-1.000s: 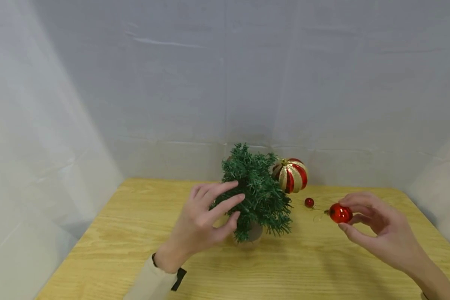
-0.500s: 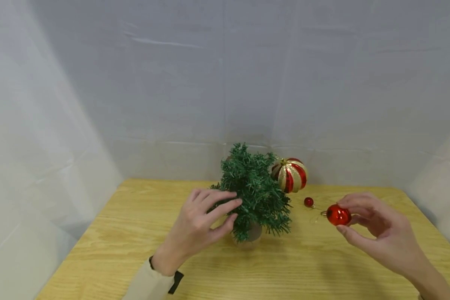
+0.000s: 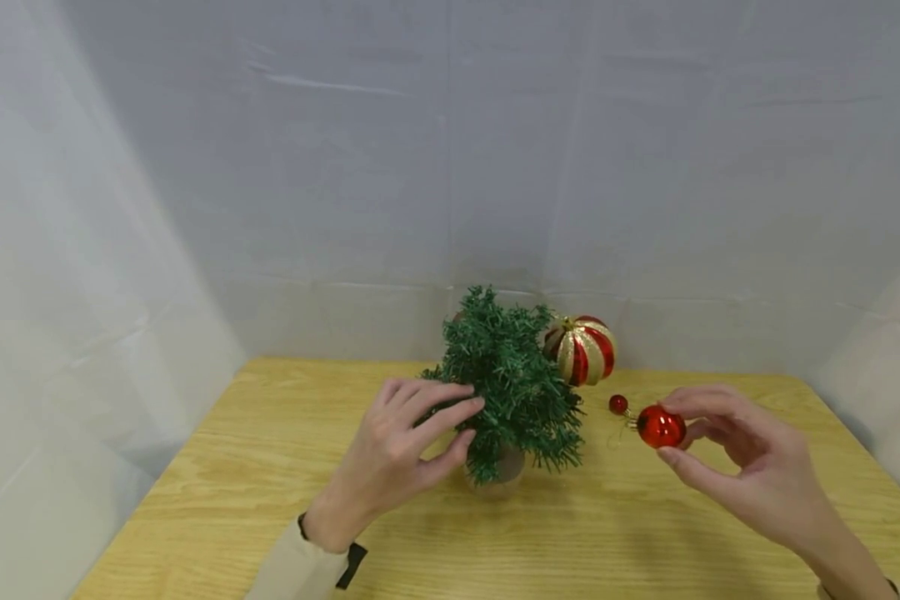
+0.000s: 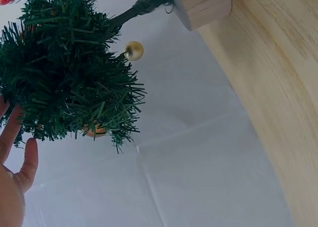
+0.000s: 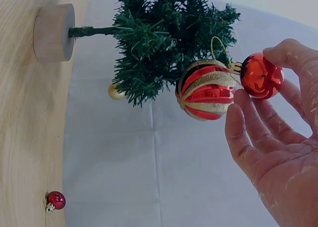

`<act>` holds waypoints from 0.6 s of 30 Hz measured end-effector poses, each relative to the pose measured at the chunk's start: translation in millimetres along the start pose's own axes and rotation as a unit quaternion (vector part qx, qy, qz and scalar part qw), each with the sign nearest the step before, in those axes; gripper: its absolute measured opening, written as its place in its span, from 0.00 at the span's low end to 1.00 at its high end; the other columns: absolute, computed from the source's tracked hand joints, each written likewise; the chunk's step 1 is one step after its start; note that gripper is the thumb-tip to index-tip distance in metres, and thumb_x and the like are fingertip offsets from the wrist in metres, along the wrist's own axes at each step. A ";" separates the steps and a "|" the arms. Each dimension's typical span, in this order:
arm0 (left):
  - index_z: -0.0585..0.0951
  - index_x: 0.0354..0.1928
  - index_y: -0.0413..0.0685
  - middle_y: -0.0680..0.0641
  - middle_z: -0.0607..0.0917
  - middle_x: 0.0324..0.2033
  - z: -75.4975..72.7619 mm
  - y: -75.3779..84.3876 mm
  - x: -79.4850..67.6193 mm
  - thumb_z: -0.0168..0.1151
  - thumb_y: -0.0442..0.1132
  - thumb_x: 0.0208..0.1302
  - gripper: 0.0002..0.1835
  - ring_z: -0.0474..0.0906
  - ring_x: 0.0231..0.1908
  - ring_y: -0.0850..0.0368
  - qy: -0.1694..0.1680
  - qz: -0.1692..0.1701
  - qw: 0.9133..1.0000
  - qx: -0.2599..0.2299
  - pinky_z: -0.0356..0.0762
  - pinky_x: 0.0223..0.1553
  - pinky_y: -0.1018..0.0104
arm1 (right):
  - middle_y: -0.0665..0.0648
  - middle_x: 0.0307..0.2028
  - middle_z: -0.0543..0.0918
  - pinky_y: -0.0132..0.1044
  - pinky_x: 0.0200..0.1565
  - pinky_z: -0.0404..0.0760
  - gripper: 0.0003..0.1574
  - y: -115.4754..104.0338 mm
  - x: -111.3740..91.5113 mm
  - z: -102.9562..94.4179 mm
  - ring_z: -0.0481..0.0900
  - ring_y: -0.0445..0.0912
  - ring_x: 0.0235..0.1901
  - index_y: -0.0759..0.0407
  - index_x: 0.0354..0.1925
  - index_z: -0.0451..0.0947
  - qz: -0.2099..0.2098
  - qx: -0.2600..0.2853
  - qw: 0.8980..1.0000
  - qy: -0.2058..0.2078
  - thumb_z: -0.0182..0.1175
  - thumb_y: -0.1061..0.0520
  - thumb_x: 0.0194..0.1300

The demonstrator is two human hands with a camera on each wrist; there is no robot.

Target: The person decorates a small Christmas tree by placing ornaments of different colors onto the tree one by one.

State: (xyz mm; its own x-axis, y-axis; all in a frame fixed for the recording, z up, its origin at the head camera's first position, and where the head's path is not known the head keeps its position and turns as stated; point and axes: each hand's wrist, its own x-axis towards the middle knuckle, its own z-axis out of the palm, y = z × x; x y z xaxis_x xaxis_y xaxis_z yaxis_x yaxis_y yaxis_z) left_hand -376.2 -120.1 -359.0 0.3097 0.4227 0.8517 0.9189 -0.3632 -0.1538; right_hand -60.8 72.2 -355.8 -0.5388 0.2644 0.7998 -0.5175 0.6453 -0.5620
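My right hand pinches a shiny red Christmas bauble between thumb and fingers, to the right of a small green artificial Christmas tree. A thin gold hanging loop sticks out from the bauble's cap toward the tree. My left hand reaches to the tree's left side, its fingers spread and lightly bent at the branches. In the left wrist view, fingertips show beside the needles. A large red and gold striped bauble is at the tree's right side. The tree stands on a round wooden base.
A small dark red bauble lies on the wooden table right of the tree. A gold ball shows by the lower branches in both wrist views. Behind the table hangs a pale sheet.
My right hand has moved slightly left toward the tree with the red bauble. The left hand shifted down a little at first, then stayed in place.
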 end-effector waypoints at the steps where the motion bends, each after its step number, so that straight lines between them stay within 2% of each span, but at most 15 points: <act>1: 0.87 0.53 0.50 0.47 0.88 0.50 -0.1 0.1 -0.1 0.57 0.46 0.75 0.15 0.84 0.47 0.53 0.000 0.000 1.000 0.000 0.78 0.46 0.55 | 0.61 0.52 0.83 0.26 0.42 0.84 0.32 -0.1 0.4 1.0 0.85 0.43 0.45 0.82 0.50 0.76 -0.001 0.002 1.000 0.000 0.65 0.89 0.42; 12: 0.87 0.54 0.50 0.48 0.87 0.51 -0.7 1.1 -1.9 0.59 0.44 0.73 0.14 0.84 0.48 0.54 -0.004 -0.007 1.000 -0.002 0.78 0.46 0.56 | 0.62 0.53 0.84 0.27 0.43 0.84 0.32 -1.6 3.5 10.6 0.85 0.44 0.47 0.82 0.51 0.76 -0.003 0.019 1.000 -0.005 0.64 0.89 0.44; 18: 0.86 0.55 0.49 0.47 0.87 0.51 -1.5 2.6 -2.9 0.61 0.43 0.72 0.14 0.83 0.48 0.53 0.006 -0.008 1.000 -0.018 0.77 0.47 0.56 | 0.62 0.54 0.83 0.27 0.44 0.85 0.33 -4.2 6.6 18.0 0.85 0.44 0.49 0.81 0.52 0.76 0.007 0.021 1.000 -0.010 0.62 0.90 0.44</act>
State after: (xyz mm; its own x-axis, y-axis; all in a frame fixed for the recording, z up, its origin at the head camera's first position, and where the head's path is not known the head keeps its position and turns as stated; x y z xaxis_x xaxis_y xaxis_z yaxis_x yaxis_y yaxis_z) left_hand -375.0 -123.6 -361.1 0.2910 0.4183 0.8604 0.9146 -0.3856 -0.1219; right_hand -74.1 58.3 -351.9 -0.5593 0.2592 0.7874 -0.5371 0.6102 -0.5824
